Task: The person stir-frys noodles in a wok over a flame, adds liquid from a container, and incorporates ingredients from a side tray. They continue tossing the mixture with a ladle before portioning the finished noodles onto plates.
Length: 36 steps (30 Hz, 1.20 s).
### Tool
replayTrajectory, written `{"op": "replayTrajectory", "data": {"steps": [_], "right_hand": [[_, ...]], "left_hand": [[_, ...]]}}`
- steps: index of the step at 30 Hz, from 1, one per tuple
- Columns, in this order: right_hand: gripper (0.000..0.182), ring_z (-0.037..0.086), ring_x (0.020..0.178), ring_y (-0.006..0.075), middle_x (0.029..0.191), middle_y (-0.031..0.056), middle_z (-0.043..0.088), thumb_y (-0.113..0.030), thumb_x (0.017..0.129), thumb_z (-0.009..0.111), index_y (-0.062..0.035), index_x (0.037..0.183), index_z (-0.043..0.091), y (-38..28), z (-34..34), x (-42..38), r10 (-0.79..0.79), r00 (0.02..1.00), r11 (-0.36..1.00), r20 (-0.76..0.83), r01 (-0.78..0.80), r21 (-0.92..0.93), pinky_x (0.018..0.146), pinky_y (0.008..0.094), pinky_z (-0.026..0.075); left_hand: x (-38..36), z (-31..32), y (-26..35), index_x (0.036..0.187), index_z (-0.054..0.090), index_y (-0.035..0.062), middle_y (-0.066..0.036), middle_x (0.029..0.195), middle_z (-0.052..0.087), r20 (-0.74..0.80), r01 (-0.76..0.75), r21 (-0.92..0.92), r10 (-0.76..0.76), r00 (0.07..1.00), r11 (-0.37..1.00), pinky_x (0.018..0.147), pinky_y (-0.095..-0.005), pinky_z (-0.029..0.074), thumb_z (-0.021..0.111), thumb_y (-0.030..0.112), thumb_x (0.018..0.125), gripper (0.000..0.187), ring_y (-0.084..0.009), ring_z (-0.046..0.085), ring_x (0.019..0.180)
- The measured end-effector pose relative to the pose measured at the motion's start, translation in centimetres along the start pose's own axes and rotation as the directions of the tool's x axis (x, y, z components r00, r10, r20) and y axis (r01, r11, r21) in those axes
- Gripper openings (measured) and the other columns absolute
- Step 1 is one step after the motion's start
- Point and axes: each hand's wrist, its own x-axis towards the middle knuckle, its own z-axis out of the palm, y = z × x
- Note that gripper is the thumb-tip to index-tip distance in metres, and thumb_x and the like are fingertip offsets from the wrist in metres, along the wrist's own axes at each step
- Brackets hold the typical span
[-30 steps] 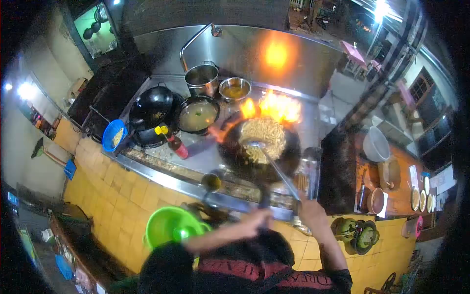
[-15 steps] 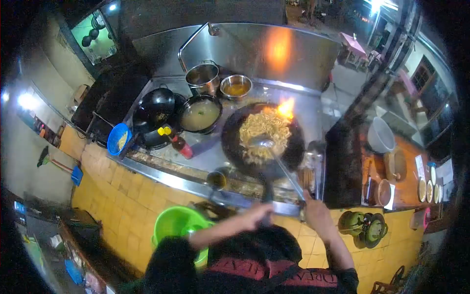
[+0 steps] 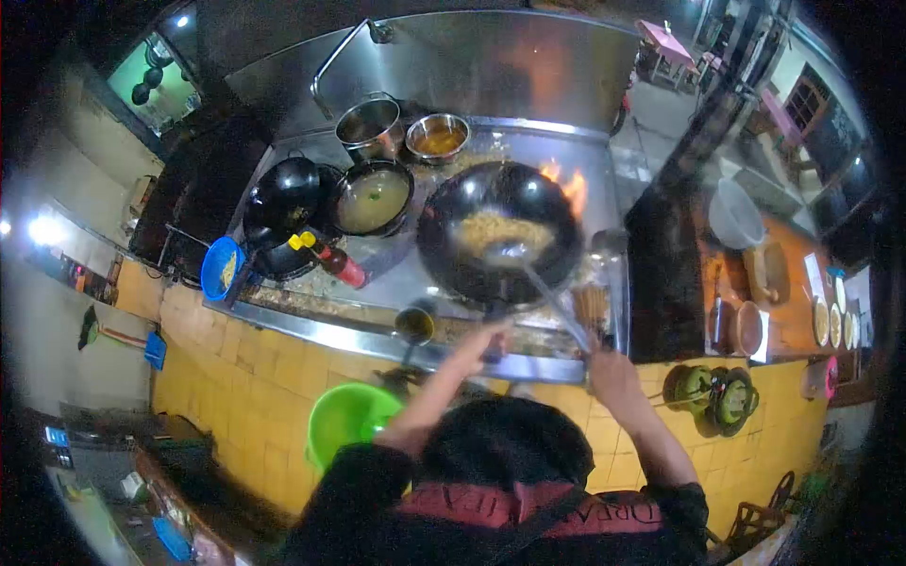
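A large black wok (image 3: 453,269) sits tilted over the burner, its dark inner wall showing at the back. Yellow-brown food, seemingly noodles (image 3: 481,229), lies bunched in it and is smeared by motion. My left hand (image 3: 479,347) is closed round the wok's handle at the front edge of the stove. Gripped in my right hand (image 3: 613,375) is the long handle of a metal ladle (image 3: 557,307), whose rounded head is in the wok against the food. Flames (image 3: 571,191) rise at the wok's back right rim.
Left of the wok stand a pan of pale liquid (image 3: 374,200), a steel pot (image 3: 370,132), a bowl of amber liquid (image 3: 438,139), a red bottle (image 3: 342,267) and a blue basket (image 3: 224,269). A green tub (image 3: 330,429) is below. Bowls (image 3: 736,215) stand on the right table.
The wok has tipped, and the food has gathered into a smaller heap near its middle. My left hand has moved forward with the handle. The flame has shifted right; the whole view has moved slightly.
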Motion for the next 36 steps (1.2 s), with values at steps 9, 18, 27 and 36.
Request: {"op": "replayTrajectory", "data": {"steps": [9, 18, 27, 36], "right_hand": [[0.06, 0.06, 0.063, 0.0361, 0.08, 0.0202, 0.059, -0.017, 0.079, 0.055, -0.0148, 0.135, 0.034, 0.8, -5.5, -1.5, 0.047, 0.971, 0.97, -0.236, 0.012, 0.243, 0.057, 0.0452, 0.049], [0.061, 0.062, 0.073, 0.0382, 0.089, 0.0227, 0.059, -0.009, 0.081, 0.047, -0.0102, 0.138, 0.025, -1.0, 7.5, 10.7, 0.172, 0.966, 0.982, -0.193, -0.153, 0.111, 0.064, 0.0475, 0.05], [0.035, 0.058, 0.057, 0.0367, 0.081, 0.0171, 0.062, -0.025, 0.089, 0.046, -0.0152, 0.122, 0.046, -1.3, 7.9, 9.4, 0.163, 0.789, 0.963, -0.592, 0.003, 0.27, 0.053, 0.0456, 0.047], [0.024, 0.036, 0.035, 0.007, 0.054, 0.0011, 0.037, -0.031, 0.091, 0.049, -0.0092, 0.082, 0.045, 0.6, 6.3, 9.7, -0.545, 0.751, -0.68, 0.373, -0.656, 0.327, 0.028, 0.0198, 0.03]], "left_hand": [[-0.7, -0.1, -3.9, 0.072, 0.054, 0.0013, -0.007, 0.058, 0.055, -0.043, 0.013, 0.032, -0.012, 0.999, 0.999, 0.051, -0.0316, 0.047, 0.056, 0.013, 0.083, 0.017, -0.017, 0.055, 0.051], [11.0, -5.0, -6.1, 0.085, 0.051, 0.0046, -0.003, 0.066, 0.054, -0.092, -0.297, 0.204, 0.32, 0.943, 0.933, 0.048, -0.0297, 0.046, 0.06, 0.014, 0.083, 0.014, -0.0145, 0.053, 0.053], [6.7, -3.5, -6.0, 0.102, 0.053, 0.0032, -0.005, 0.085, 0.061, -0.224, -0.258, 0.531, 0.428, 0.876, 0.807, 0.07, -0.0314, 0.047, 0.061, 0.034, 0.084, 0.036, -0.0158, 0.057, 0.076], [9.1, -6.3, -8.7, 0.107, 0.046, 0.0106, -0.003, 0.079, 0.06, -0.212, -0.103, 0.412, 0.206, 0.955, 0.905, 0.053, -0.0284, 0.05, 0.056, 0.033, 0.088, 0.031, -0.0097, 0.058, 0.067]]}}
